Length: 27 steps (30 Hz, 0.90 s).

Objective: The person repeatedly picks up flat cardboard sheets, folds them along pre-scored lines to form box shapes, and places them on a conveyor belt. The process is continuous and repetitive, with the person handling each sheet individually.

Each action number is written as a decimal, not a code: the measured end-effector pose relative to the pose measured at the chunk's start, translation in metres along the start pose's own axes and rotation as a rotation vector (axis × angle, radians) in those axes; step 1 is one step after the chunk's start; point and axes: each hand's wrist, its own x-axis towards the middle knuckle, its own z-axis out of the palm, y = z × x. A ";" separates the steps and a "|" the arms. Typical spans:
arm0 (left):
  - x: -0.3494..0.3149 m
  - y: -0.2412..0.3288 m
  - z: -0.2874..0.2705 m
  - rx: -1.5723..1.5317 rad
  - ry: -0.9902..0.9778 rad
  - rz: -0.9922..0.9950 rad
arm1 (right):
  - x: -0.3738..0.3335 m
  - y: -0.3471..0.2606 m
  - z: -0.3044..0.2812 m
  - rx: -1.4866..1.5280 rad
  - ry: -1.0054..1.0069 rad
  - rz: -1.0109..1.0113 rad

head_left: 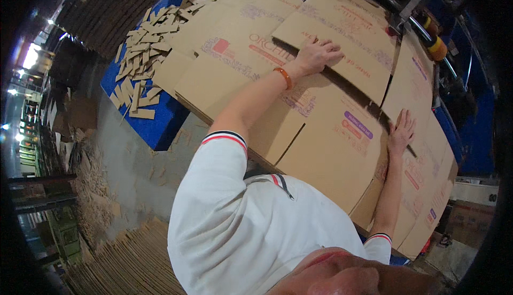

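A flat, printed brown cardboard box blank [347,38] lies raised over another printed cardboard sheet [331,129], with a dark gap under its near edge. My left hand [319,56], an orange band at its wrist, is closed with curled fingers at that edge. Farther right, my right hand [402,130] rests on the cardboard by the same long edge, fingers stretched out and slightly apart. Slots cut into the blanks show beside it. Whatever lies under my left fingertips is hidden.
Many small cardboard offcuts [144,49] are heaped on the blue table [155,127] at the left. Machine bars with an orange roller [437,49] stand at the far right. Stacked cardboard [128,263] and scraps [96,188] lie on the floor at the left.
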 end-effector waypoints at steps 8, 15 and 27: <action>0.058 -0.016 0.046 0.001 0.101 -0.333 | 0.110 0.008 0.070 0.069 0.367 0.280; -0.059 -0.151 -0.020 0.273 0.142 -0.755 | 0.159 0.012 0.068 0.400 -0.038 -0.136; -0.134 -0.230 -0.123 -0.049 -0.170 -1.180 | 0.210 0.066 0.052 0.336 -0.117 -0.074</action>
